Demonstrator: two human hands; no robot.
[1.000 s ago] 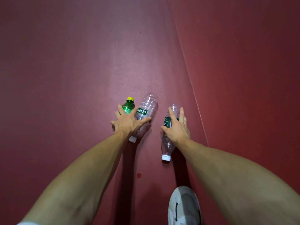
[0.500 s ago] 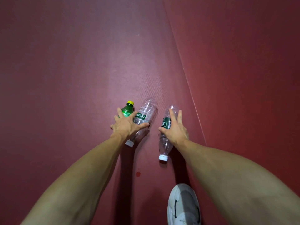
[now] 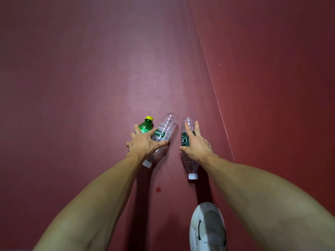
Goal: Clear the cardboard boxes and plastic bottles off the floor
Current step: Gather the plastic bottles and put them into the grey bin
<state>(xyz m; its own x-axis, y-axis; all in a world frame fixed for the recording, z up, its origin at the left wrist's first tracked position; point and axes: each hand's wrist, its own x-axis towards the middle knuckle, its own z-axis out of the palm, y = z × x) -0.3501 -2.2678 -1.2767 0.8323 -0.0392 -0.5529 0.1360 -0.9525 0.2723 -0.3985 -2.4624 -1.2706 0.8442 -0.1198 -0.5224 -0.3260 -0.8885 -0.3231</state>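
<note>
Floor (image 3: pixel 90 87): one dark red surface filling the whole view, with one thin seam (image 3: pixel 213 91) running diagonally down its right side and one small dark red spot (image 3: pixel 158 189) between the forearms.

Forearms: two, bare, reaching forward from the bottom corners toward the bottles.

Shoe (image 3: pixel 208 230): one, white and grey, at the bottom edge, just inside the right forearm.

Bottles: three, all plastic, all lying on their sides on the floor near the middle of the view, left of the seam. No cardboard box was in sight.

Large clear bottle (image 3: pixel 166 127): one, ribbed, with a green label and a white cap pointing back toward the person. It lay just beside the green bottle, apparently touching it.

Slim clear bottle (image 3: pixel 188 122): one, dark green label, white cap toward the person, lying apart from the large one with bare floor between them.

Green bottle (image 3: pixel 145 126): one, the smallest, yellow cap pointing away, leftmost of the three.

Left hand (image 3: pixel 145 142): fingers spread wide, laid over both the green bottle and the large clear bottle, thumb across the large one; not curled around either.

Right hand (image 3: pixel 196 145): fingers extended and spread, resting along the top of the slim clear bottle, thumb at its left side; not wrapped around it.
</note>
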